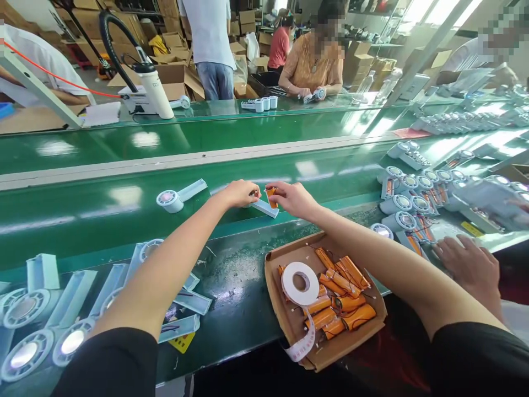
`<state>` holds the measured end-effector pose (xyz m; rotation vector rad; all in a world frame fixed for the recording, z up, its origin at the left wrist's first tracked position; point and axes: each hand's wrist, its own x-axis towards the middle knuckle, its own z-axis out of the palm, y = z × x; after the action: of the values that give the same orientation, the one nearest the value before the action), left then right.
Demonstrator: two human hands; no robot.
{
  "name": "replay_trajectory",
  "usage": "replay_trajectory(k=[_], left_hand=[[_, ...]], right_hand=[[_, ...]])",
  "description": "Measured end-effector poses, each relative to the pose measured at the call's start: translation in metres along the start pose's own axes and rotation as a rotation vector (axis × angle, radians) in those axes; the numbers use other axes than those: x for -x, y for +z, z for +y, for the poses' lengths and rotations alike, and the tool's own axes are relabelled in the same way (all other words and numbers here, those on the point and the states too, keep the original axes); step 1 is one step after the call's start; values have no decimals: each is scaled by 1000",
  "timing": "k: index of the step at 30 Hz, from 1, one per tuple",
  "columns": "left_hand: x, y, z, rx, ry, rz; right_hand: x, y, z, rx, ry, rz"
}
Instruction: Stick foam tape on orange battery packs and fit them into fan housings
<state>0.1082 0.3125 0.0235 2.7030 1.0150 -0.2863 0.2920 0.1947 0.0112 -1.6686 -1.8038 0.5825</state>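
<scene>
Beyond the cardboard tray (276,275) of orange cells, the right hand (291,198) pinches an orange battery (271,197) over the pale fan handle (264,208), which the left hand's (239,193) closed fingers steady.

We see a glossy green surface (124,220), pale smooth plastic housings (264,208), a matt cardboard tray (363,336) and orange film-wrapped cells (359,317).

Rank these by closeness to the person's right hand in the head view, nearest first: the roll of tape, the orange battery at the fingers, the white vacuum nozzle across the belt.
From the right hand:
1. Orange battery, pinched in its fingers at belt centre.
2. Roll of tape, in the cardboard tray toward the person.
3. White vacuum nozzle, far side, upper left.
</scene>
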Motion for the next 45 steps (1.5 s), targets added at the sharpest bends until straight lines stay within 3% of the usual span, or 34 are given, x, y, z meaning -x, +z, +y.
replay_trajectory(k=[9, 16, 20, 22, 25, 29, 31, 34, 36, 39, 43, 45], left_hand=[[-6, 2, 17, 99, -67, 70], [-3, 5, 23, 147, -1, 142], [6, -2, 31, 111, 44, 224], [19, -4, 42, 86, 50, 300], [56, 6, 71, 61, 191, 366], [119, 42, 122, -38, 658, 159], [140, 57, 139, -121, 751, 119], [159, 62, 146, -155, 687, 166], [171, 57, 142, -125, 645, 279], [195, 51, 134, -81, 587, 494], [226, 59, 115, -111, 434, 662], [237, 64, 105, -106, 357, 735]], right_hand=[[0, 9, -5, 527, 25, -214], [-10, 18, -17, 389, -34, -240], [-6, -3, -38, 341, -69, -194], [20, -24, -48, 308, -109, -115], [96, -48, -61, 251, -154, -6], [208, -55, -63, 76, -195, -58], [239, -52, -58, 9, -143, -2], [253, -45, -52, -126, 46, 114], [252, -39, -54, -287, 166, 41], [248, -23, -68, -506, 197, -239], [245, -8, -89, -615, 4, -550], [237, -8, -87, -479, -194, -680]])
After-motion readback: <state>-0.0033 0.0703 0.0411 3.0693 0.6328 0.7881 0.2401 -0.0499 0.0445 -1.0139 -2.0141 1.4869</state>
